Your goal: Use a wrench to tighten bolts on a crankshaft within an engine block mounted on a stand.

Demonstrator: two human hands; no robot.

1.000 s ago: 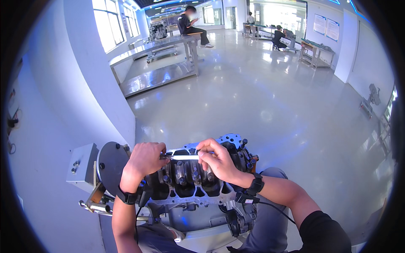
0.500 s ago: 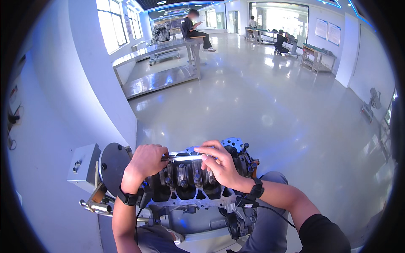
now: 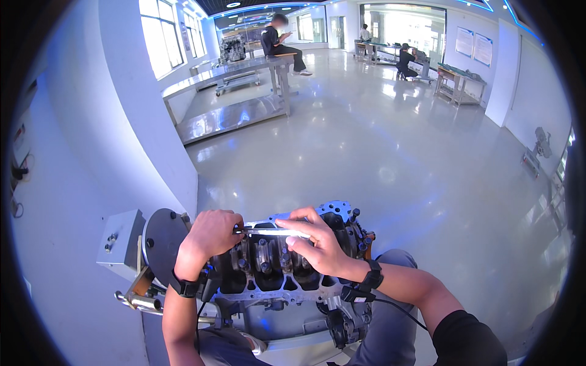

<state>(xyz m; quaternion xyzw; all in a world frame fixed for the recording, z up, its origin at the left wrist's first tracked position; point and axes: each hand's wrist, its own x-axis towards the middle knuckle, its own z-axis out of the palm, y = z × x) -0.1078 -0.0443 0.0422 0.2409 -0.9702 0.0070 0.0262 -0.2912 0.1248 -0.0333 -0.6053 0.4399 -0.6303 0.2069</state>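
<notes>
A slim, shiny metal wrench lies crosswise above an upturned engine block, low in the view. My left hand is closed round the wrench's left end, hiding that end from sight. At the other end, my right hand holds the handle loosely, with its fingers above and the thumb below. Under the wrench, bearing caps with upright bolts stand in a row between the block's dark hollows.
The block sits on a stand with a round plate and a grey box at left. My legs flank the block. A metal workbench stands far left, where a person sits. Other people are near benches at the far right.
My right thumb has moved off the handle's end to below it, and the handle now reaches deeper between my fingers and thumb. My left hand stays nearly in place.
</notes>
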